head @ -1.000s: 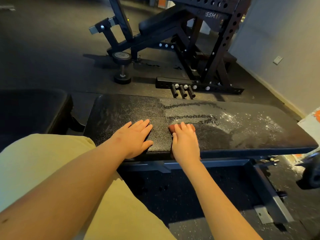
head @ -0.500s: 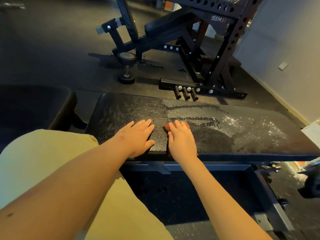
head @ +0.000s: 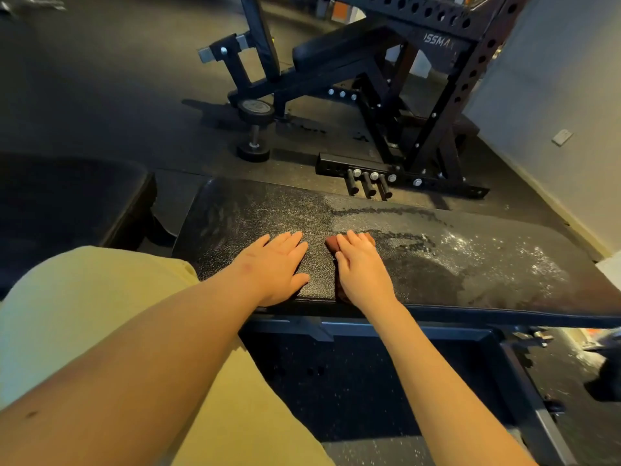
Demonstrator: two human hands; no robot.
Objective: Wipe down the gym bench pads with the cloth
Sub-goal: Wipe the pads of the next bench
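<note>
A long black textured vinyl bench pad [head: 470,264] is seen lying crosswise in front of the person. A folded reddish-brown cloth [head: 331,244] is pressed onto its top near the near edge, about midway along its length. The cloth is covered mostly by the right hand [head: 363,274], which is laid palm down on it. The fingers [head: 353,239] are held straight and close together, nothing being gripped. Only the cloth's far end and left side are left showing, and a strip of it is seen at the pad's near edge beside the wrist.

The left hand [head: 272,267] is placed flat on the bare pad just to the left of the cloth, apart from it. Its fingers [head: 285,243] are extended and slightly spread, the thumb being set out toward the cloth.

The right part of the pad is marked by a pale speckled film [head: 487,253], crossed by dark streaks toward the far edge; the left part is seen dark and glossy.

A second black pad [head: 67,193] is seen off the left end. A knee in yellow fabric [head: 100,297] is seen below the left forearm. Beyond the far edge, a black perforated steel rack [head: 437,95] and a small dumbbell standing on end [head: 254,132] are set on the dark rubber floor [head: 117,95].
</note>
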